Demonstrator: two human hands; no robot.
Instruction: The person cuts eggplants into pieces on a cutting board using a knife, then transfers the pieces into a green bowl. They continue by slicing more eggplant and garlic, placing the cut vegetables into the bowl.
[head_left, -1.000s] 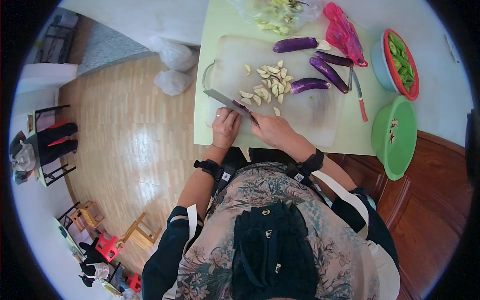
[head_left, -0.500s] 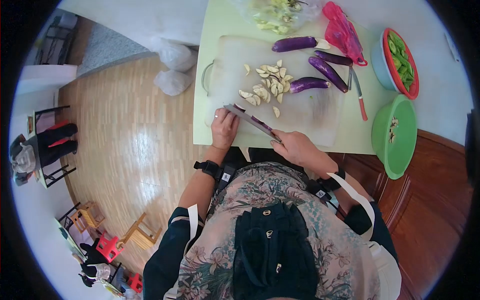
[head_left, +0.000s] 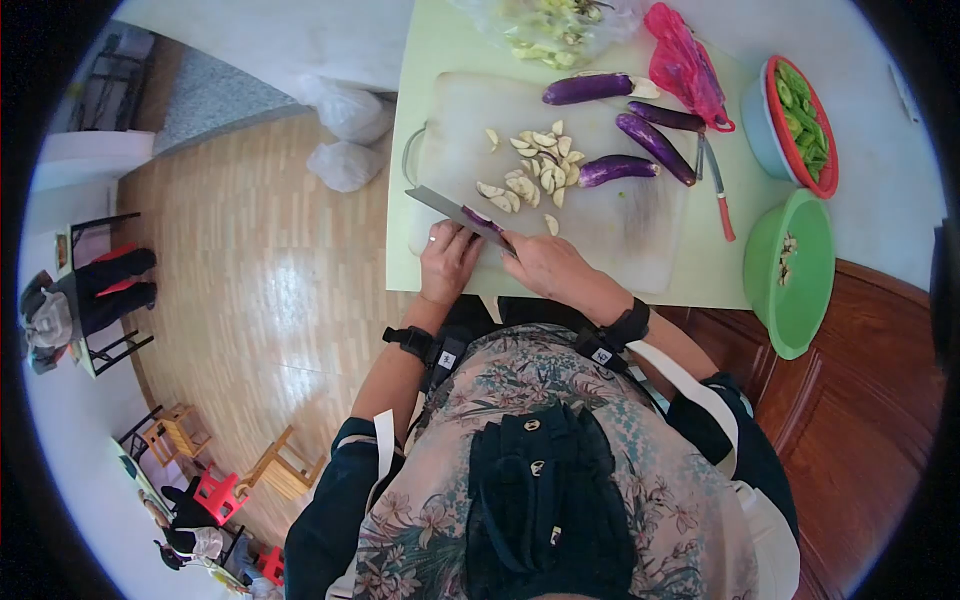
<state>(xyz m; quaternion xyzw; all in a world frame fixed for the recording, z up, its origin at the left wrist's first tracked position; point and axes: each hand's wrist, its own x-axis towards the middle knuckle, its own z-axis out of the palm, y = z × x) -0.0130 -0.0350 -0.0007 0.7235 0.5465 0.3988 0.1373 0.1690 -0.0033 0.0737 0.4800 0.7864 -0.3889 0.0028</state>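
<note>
My right hand [head_left: 553,268] is closed round the handle of a kitchen knife [head_left: 436,202], whose blade points to the upper left across the near edge of the white cutting board [head_left: 610,240]. Curled against the near side of the blade is my left hand [head_left: 447,262], its fingertips pressed on an eggplant piece [head_left: 482,217] that is partly hidden by blade and fingers. Cut eggplant chunks [head_left: 545,165] lie in a loose pile beyond the knife. To their right on the board rests a whole purple eggplant [head_left: 618,169].
More eggplants [head_left: 655,147] and a red-handled peeling knife [head_left: 722,205] lie to the right. A green basin [head_left: 800,290] holds a few pieces at the table's right edge, below a red basket [head_left: 828,150] of green peppers. Plastic bags [head_left: 690,65] sit at the back.
My right hand and the knife have moved left, so the blade now reaches past my left fingers toward the board's handle. My left hand has barely shifted.
</note>
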